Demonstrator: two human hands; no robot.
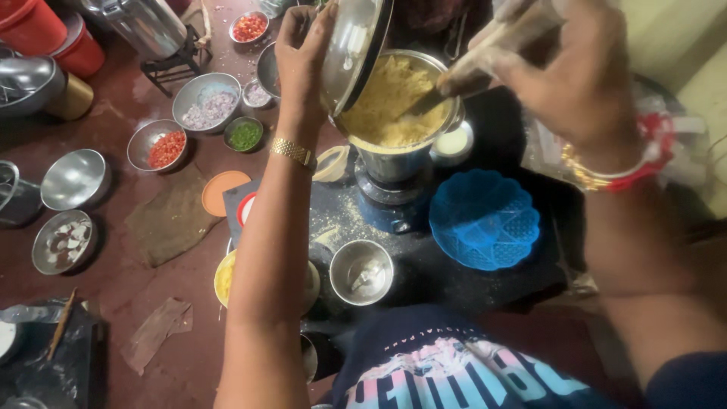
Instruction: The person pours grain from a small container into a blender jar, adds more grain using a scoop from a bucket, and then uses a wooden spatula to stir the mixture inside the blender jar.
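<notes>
The left hand (303,45) grips a tilted steel lid (352,49) just above a steel jar (397,106) of yellow mash, while the right hand (560,76), fingers closed on a blurred utensil (469,57), angles it down-left into the mash just below its fingertips

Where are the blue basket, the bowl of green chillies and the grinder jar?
Blue basket (485,220), head view, on its inner patterned floor.
Bowl of green chillies (244,135), head view, on the chopped green filling.
Grinder jar (394,163), head view, on its steel wall below the yellow mix.
</notes>
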